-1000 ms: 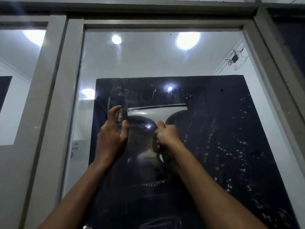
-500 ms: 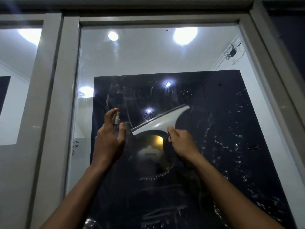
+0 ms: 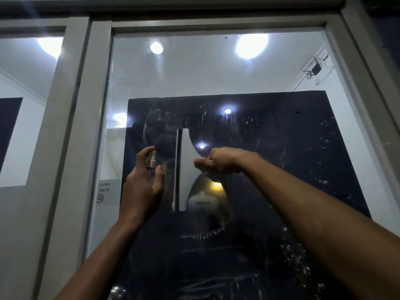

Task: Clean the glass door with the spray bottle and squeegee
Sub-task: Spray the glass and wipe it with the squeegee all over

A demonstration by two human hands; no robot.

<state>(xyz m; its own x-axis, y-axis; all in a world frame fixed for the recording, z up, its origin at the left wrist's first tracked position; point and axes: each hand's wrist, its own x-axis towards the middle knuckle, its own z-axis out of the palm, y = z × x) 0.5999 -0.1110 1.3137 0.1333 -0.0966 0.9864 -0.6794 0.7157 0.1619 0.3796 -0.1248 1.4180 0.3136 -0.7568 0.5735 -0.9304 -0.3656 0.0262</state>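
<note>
The glass door (image 3: 216, 72) fills the view, with water droplets and streaks over its dark middle part. My right hand (image 3: 218, 162) grips the handle of a white squeegee (image 3: 184, 169), whose blade stands vertical against the glass, with the handle pointing right. My left hand (image 3: 142, 187) holds a small spray bottle (image 3: 150, 163) upright just left of the blade, its pale nozzle sticking up above my fingers and my index finger raised over it.
A grey door frame (image 3: 99, 126) runs up the left of the pane and another (image 3: 355, 83) up the right. A no-smoking sticker (image 3: 104, 192) sits at the pane's left edge. Ceiling lights reflect in the glass.
My right hand has turned the squeegee from level, through a slant, to vertical, moving it slightly left. The left hand with the bottle has stayed about where it was.
</note>
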